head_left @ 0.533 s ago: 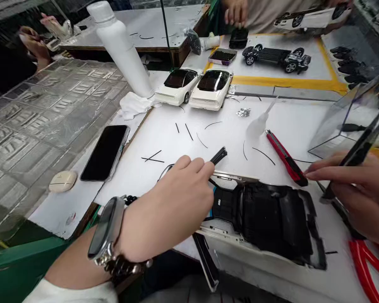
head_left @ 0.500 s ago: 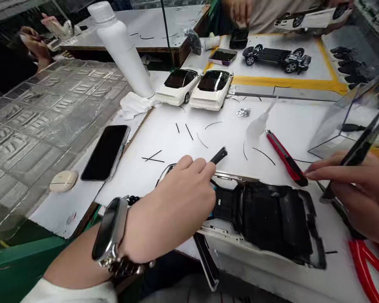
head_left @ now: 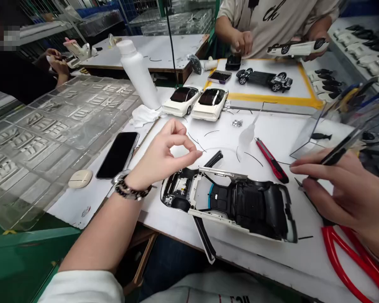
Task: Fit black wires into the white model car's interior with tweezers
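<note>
- Looks like small-part work on the open toy car body (head_left: 240, 204), which lies flat on the white tabletop (head_left: 303, 130), close to the near edge.
- Holds the left hand (head_left: 167, 153) up in the air, just left of the car body and above its front end.
- Pinches thumb and first finger tip to tip in a small ring, other fingers curled loose; cannot tell if anything thin sits in the pinch.
- Bends the left wrist down, forearm coming up from the near edge.
- Keeps the right hand (head_left: 344, 189) low, just right of the car body, closed narrow around black tweezers (head_left: 341, 152), first finger stretched toward the car body.
- Calls for slow, tiny moves and a steady pinch, judging by the thin black strips (head_left: 252, 156) behind the car body.
- Leaves a red knife (head_left: 271, 160) lying behind the car body, untouched.
</note>
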Demonstrator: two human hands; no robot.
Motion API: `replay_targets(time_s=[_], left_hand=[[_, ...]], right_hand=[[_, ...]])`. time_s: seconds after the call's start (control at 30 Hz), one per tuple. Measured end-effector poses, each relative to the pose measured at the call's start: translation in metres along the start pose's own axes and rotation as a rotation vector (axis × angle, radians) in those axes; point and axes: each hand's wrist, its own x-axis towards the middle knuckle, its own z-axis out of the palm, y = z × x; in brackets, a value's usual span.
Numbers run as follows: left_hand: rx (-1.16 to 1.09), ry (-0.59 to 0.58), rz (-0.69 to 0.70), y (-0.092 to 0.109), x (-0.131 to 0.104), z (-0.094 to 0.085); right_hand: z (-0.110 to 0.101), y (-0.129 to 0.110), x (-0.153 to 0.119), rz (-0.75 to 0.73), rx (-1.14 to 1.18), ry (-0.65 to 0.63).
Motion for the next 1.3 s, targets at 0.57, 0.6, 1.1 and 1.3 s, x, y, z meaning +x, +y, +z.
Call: replay_targets(time_s=[0.57, 0.6, 1.1, 1.3], left_hand=[[0.035, 0.302, -0.229, 0.021, -0.124, 0.016], [0.038, 0.339, -0.223, 0.028, -0.136, 0.021], [-0.183, 0.342, 0.145, 0.131, -0.176, 0.093], [-0.195, 0.361, 0.072, 0.110, -0.186, 0.045]], right_hand=[[-0.015, -0.105, -0.103, 0.452, -0.004, -0.030], [-0.008, -0.116, -0.108, 0.515, 0.040, -0.009], [0.046, -0.165, -0.117, 0.649, 0.055, 0.173], [0.060, -0.152, -0.112, 0.432, -0.171, 0.221]])
